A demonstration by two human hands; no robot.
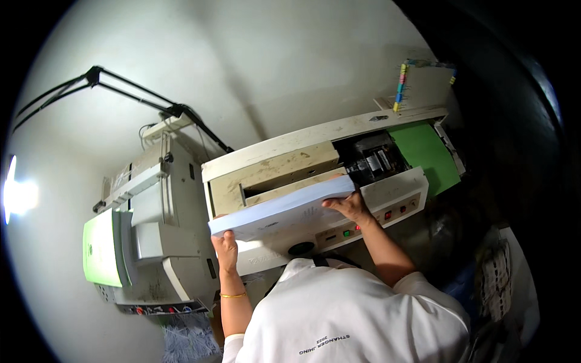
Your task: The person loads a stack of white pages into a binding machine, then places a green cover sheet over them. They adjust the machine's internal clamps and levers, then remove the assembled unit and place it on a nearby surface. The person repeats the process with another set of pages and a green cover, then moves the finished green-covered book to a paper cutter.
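Both my hands grip a thick stack of white paper [283, 209], held tilted above the front of a beige machine with a long slot. My left hand [226, 247] closes on its left end, thumb on the near face. At the right end my right hand [350, 206] clasps it in the same way, thumb in front and fingers mostly hidden behind. The beige machine [275, 171] lies just beyond the stack. A green sheet [425, 158] rests on the machine's right end, beside a dark open mechanism [370, 158].
A second grey machine [175, 242] stands at the left, with green-covered booklets [108, 248] on it. A black jointed arm [136, 91] spans the upper left. Shredded paper [189, 336] lies below that machine. Coloured buttons line the front panel [369, 227]. A board with coloured clips [423, 88] stands far right.
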